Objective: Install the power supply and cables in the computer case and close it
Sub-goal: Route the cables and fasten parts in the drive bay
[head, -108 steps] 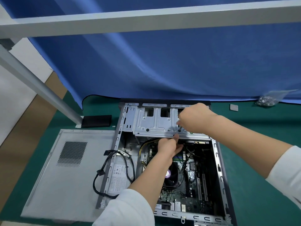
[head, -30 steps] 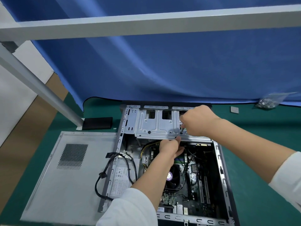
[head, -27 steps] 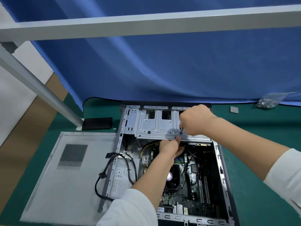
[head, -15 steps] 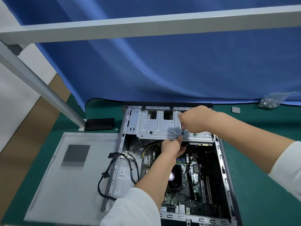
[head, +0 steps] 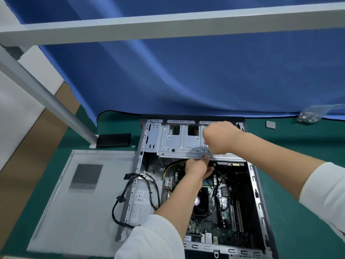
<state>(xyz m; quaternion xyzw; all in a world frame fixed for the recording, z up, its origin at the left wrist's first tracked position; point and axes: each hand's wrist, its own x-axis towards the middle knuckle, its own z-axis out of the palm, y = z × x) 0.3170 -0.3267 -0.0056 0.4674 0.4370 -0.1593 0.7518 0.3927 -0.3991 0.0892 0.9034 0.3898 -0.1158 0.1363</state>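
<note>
Looking down from the head view: open grey steel computer case (head: 259, 208) lies flat on the green table (head: 302, 230), rigid, sharp-edged. Right hand (head: 221, 139) fisted on its drive cage, contents hidden. Left hand (head: 198, 166) pinching a floppy black cable (head: 217, 163); grab the plug

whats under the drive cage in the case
Under the drive cage only its near edge shows: a yellow cable and the left hand reaching in. Deeper in is covered.
</note>
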